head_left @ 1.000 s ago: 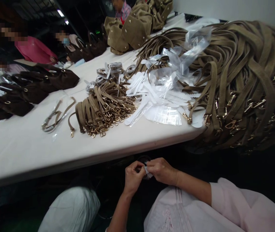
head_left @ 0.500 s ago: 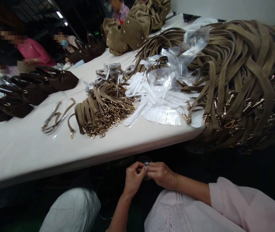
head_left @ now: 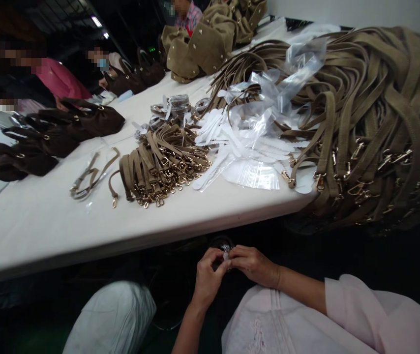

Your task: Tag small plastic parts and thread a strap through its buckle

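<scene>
Below the table's front edge, my left hand (head_left: 210,273) and my right hand (head_left: 257,265) meet with fingertips pinched. Between them is a small, dark, shiny round bundle (head_left: 222,242), which looks like a coiled strap in clear plastic. A small white piece (head_left: 226,256) shows at the fingertips, and the fingers hide much of the bundle. On the table beyond, short brown straps (head_left: 147,169) with gold clips lie in a row. Behind them are coiled straps in plastic (head_left: 176,104). To their right are white paper strips (head_left: 228,140) and clear plastic bags (head_left: 254,174).
A large heap of long brown straps (head_left: 375,98) hangs over the right end of the white-covered table (head_left: 66,236). One strap in a plastic bag (head_left: 94,174) lies at left. Dark brown handbags (head_left: 62,130) and tan bags (head_left: 210,46) stand farther back, where several people (head_left: 60,78) are.
My hands have shifted slightly right and the fingers have turned a little around the bundle, so the white piece shows more. The view has moved slightly. A co-worker's hand at the back left has lowered.
</scene>
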Available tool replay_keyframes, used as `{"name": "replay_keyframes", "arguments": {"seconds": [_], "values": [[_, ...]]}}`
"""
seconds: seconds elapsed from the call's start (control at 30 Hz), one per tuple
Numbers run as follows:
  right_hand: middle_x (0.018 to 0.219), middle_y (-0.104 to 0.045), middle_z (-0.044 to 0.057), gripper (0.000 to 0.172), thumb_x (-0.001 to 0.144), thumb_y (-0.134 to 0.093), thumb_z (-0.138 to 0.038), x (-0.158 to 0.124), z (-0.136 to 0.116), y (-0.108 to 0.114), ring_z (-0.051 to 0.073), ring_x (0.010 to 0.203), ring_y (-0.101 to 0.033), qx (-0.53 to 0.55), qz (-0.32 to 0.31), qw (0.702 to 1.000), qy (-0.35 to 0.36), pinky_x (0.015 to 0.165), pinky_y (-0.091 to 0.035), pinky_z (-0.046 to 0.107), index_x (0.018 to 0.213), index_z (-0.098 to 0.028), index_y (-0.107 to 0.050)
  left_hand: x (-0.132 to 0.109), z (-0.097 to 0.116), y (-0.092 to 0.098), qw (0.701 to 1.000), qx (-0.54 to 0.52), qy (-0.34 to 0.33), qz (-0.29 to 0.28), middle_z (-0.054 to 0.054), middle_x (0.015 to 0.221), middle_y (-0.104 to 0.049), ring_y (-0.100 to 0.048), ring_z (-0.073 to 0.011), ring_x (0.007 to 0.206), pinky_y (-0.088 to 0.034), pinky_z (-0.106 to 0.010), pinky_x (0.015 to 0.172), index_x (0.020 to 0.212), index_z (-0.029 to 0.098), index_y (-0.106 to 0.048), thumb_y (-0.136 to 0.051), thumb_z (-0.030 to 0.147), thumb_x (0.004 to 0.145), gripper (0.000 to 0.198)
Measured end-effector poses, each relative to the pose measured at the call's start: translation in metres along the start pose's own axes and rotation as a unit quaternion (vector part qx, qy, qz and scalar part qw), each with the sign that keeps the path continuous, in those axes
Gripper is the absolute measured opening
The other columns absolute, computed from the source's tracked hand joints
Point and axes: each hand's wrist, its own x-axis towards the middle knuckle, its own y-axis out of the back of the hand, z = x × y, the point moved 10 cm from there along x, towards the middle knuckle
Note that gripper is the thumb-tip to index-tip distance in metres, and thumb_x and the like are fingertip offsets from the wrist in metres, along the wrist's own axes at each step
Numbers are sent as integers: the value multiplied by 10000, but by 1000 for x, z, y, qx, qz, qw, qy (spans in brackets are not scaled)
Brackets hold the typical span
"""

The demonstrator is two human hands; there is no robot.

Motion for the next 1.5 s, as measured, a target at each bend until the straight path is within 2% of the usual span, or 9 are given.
{"name": "replay_keyframes", "arguments": {"seconds": [0.27, 0.43, 0.57, 0.67, 0.77, 0.83, 1.07, 1.3, 1.5], "values": [[759, -624, 55, 317, 989, -389, -66, 1, -19, -8, 169, 705, -552, -97, -32, 993, 53, 636, -482, 289, 810, -154, -635, -9, -35, 1, 988, -89, 51, 112, 1, 696, -585, -540, -138, 640, -446, -234, 615, 751, 159, -603, -626, 347, 863, 220], [841, -655, 82, 303, 979, -389, -47, 4, -19, -2, 183, 726, -528, -90, -6, 994, 53, 635, -458, 304, 861, -146, -651, -10, -46, 2, 976, -146, 60, 153, -11, 720, -595, -559, -135, 637, -472, -245, 608, 790, 152, -554, -583, 383, 895, 255], [913, -669, 90, 275, 998, -420, -115, 1, 3, 1, 185, 802, -549, -15, 10, 1000, -4, 699, -465, 304, 955, -160, -688, -16, -28, -2, 980, -128, 26, 151, -41, 803, -656, -615, -171, 751, -506, -291, 719, 800, 159, -615, -610, 325, 897, 193], [836, -649, 76, 232, 955, -528, -208, -11, 36, -1, 201, 800, -548, 58, 12, 990, -125, 723, -449, 326, 834, -190, -726, -27, 10, -19, 988, 3, -120, 100, -48, 852, -676, -620, -202, 886, -485, -340, 862, 807, 181, -676, -606, 194, 901, 118], [783, -648, 65, 197, 872, -589, -204, -30, 63, 3, 212, 778, -577, 92, 28, 970, -222, 723, -444, 338, 736, -196, -732, -48, 39, -46, 940, 187, -277, 68, -48, 824, -666, -612, -197, 833, -486, -341, 800, 885, 189, -670, -490, 61, 929, 225], [779, -675, 64, 171, 850, -596, -212, -41, 78, 7, 216, 767, -614, 117, 43, 953, -275, 722, -463, 339, 760, -188, -739, -56, 40, -54, 917, 237, -311, 82, -49, 819, -661, -607, -194, 784, -485, -342, 759, 891, 184, -650, -471, 15, 913, 248], [1068, -711, 106, 421, 838, -574, -371, -51, 98, 8, 253, 951, -657, 273, 52, 882, -381, 799, -531, 354, 1176, -134, -658, -59, 40, -50, 914, 216, -325, 110, -55, 878, -653, -608, -198, 859, -486, -387, 867, 935, 173, -640, -516, -9, 891, 225], [676, -618, 25, 505, 779, -666, -602, -34, 92, -13, 143, 614, -539, 329, 28, 850, -411, 587, -451, 262, 809, -98, -670, -56, 47, -48, 925, 195, -313, 96, -43, 838, -650, -596, -195, 823, -483, -377, 823, 895, 173, -621, -500, -3, 894, 213], [614, -568, -12, 440, 676, -786, -525, -42, 96, -28, 112, 532, -489, 318, 14, 838, -443, 476, -385, 217, 735, -119, -628, -64, 60, -39, 923, 172, -317, 133, -45, 845, -668, -604, -194, 801, -472, -347, 738, 917, 177, -621, -509, -16, 887, 225]]}}
